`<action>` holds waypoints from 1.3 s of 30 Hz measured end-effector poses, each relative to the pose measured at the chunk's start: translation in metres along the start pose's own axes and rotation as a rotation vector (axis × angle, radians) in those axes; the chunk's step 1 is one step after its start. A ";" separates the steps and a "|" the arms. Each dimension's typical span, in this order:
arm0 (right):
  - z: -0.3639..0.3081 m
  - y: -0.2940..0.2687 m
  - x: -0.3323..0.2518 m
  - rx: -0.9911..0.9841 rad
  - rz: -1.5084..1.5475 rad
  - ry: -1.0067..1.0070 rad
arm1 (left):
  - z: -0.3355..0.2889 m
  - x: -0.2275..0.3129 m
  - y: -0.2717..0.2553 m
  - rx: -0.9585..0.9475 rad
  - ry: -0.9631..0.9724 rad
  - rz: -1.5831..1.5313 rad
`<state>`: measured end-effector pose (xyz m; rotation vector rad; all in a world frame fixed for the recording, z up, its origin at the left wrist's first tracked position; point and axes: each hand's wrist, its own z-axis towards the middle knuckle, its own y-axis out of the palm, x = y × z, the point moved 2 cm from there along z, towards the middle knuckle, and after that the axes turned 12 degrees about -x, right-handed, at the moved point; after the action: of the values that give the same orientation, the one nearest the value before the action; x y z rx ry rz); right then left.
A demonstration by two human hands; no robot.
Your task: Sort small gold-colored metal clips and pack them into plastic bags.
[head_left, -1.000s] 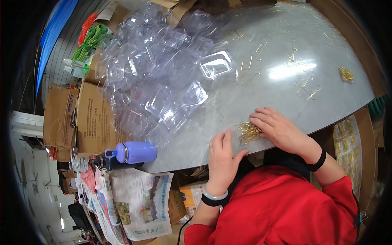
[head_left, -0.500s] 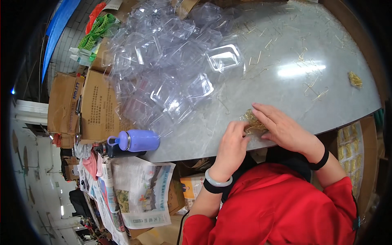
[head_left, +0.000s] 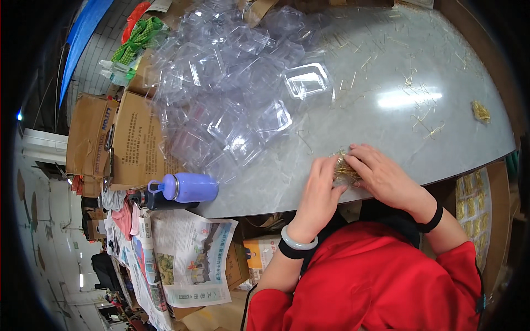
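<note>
A bundle of thin gold wire hooks [head_left: 344, 170] lies at the table's near edge, partly covered by fingers. My left hand [head_left: 319, 187] presses its left side, fingers bent together and thumb pointing inward. From the other side my right hand [head_left: 383, 172] curves over it, fingers resting along the bundle's top and side. Whether a clear box sits around the wires I cannot tell. Loose gold wire pieces [head_left: 425, 121] are scattered farther right on the grey table [head_left: 364, 127].
Clear plastic boxes [head_left: 232, 77] are heaped on the table's left half. A purple bottle [head_left: 193, 187] stands at its near left corner, close to cardboard boxes [head_left: 130, 138]. Another gold wire bundle [head_left: 481, 111] lies far right. Below right, a carton [head_left: 499, 220] holds packed gold bundles [head_left: 473, 201].
My left fingers have closed in against the bundle's left side. My right hand has shifted slightly, its fingers now more bent over the wires. The view has moved a little.
</note>
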<state>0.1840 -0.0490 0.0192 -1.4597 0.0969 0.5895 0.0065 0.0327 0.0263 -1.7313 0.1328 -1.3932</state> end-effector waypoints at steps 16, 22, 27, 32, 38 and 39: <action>-0.012 -0.003 0.001 -0.015 0.019 -0.024 | 0.013 0.012 -0.013 -0.227 0.084 0.221; -0.012 -0.001 0.004 0.067 0.259 -0.038 | 0.009 -0.012 0.002 -0.124 0.052 0.141; -0.019 0.011 0.013 0.079 0.025 -0.077 | 0.006 0.003 -0.018 -0.123 -0.097 0.144; -0.019 0.008 0.007 0.108 -0.080 -0.073 | 0.017 -0.018 -0.036 -0.151 -0.273 0.416; -0.016 0.017 0.012 0.169 -0.016 -0.090 | 0.020 -0.020 -0.012 -0.377 -0.111 0.331; -0.015 0.017 0.011 0.187 0.038 -0.072 | 0.017 -0.015 -0.007 -0.402 -0.046 0.333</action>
<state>0.1902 -0.0602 -0.0026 -1.2561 0.1202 0.6460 0.0121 0.0548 0.0207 -1.9533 0.6833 -1.1308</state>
